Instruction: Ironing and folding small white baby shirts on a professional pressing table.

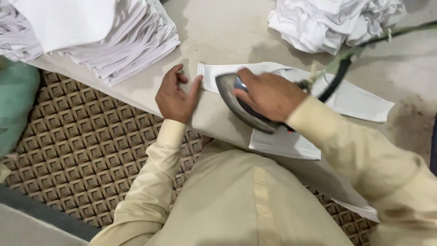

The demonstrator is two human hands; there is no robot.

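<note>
Cream shirt front (246,200) right under the lens. Right hand (268,93) wrapped round a grey iron (236,102), pressing a flat white cloth piece (355,98) near the table edge (200,120). Left hand (175,95) flat, fingers spread, pinning its end. Folded white stack (123,41) far left, crumpled pile (327,20) top right.

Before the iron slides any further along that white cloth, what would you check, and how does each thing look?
1. Right hand grips the iron: ok.
2. Left hand pins the white cloth at its edge: ok.
3. Left fingertips apart from the iron's tip: ok, though close.
4. Cord lifted off the cloth: ok.
5. Cloth flat ahead of the iron: cannot tell, partly hidden.
6. Folded stack apart from the iron: ok.
</note>
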